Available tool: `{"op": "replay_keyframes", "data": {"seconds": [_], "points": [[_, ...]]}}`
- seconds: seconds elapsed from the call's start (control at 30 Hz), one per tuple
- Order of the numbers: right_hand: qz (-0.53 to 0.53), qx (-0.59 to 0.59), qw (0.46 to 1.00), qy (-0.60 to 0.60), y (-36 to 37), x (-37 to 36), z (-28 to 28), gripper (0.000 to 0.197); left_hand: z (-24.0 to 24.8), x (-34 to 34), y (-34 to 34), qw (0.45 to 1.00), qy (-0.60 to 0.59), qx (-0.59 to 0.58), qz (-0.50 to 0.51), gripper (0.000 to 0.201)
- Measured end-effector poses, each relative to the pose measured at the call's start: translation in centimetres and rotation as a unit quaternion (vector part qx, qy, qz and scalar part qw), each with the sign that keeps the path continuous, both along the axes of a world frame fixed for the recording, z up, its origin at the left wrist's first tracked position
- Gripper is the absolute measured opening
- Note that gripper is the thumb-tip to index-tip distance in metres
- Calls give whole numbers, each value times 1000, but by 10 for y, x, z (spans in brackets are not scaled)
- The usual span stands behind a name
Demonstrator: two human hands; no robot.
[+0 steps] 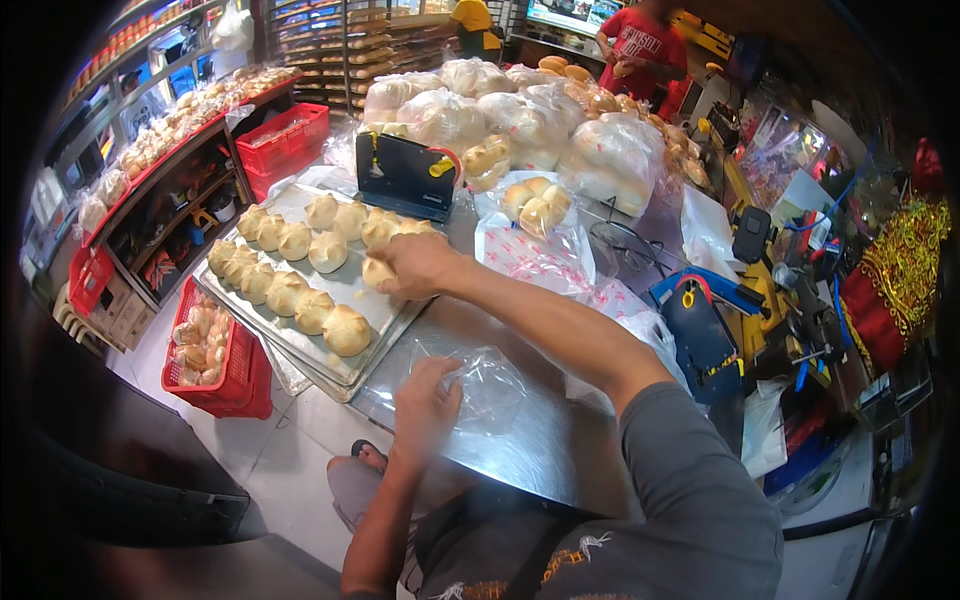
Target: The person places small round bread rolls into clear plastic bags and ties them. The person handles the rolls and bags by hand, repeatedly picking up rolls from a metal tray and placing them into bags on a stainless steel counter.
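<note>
My right hand (415,265) reaches across to a metal baking tray (385,318) and closes its fingers round a golden bread roll (376,273) at the tray's right side. Rows of similar pointed-top rolls (287,293) lie on the same tray, some touching each other. Low over the steel table, my left hand (427,405) has curled fingers at the edge of a clear plastic bag (485,385). That bag lies thin and flat on the tabletop, to the right of the hand. Its exact hold on the plastic is partly hidden.
Behind the tray stands a dark tape bag sealer (405,180). Bagged rolls (537,205) rest on printed plastic, with large filled bags (430,120) beyond. A second sealer (700,335) and eyeglasses (630,245) are right. A red crate (215,360) stands on the floor; a person (645,50) is behind.
</note>
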State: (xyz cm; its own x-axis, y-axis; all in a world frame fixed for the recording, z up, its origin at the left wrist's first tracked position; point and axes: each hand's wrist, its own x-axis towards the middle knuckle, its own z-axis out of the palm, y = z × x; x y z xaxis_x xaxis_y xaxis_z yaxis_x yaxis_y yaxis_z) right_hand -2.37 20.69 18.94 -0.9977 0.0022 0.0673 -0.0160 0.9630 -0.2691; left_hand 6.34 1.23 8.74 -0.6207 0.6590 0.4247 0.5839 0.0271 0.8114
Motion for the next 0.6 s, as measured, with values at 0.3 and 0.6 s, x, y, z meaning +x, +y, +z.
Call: {"op": "replay_keyframes", "data": {"seconds": [0.3, 0.6], "points": [[163, -77, 983, -26, -5, 158, 91, 65, 47, -22, 8, 995, -41, 15, -87, 54], [-35, -70, 990, -118, 10, 214, 19, 55, 50, 4, 35, 981, 131, -68, -126, 74]]}}
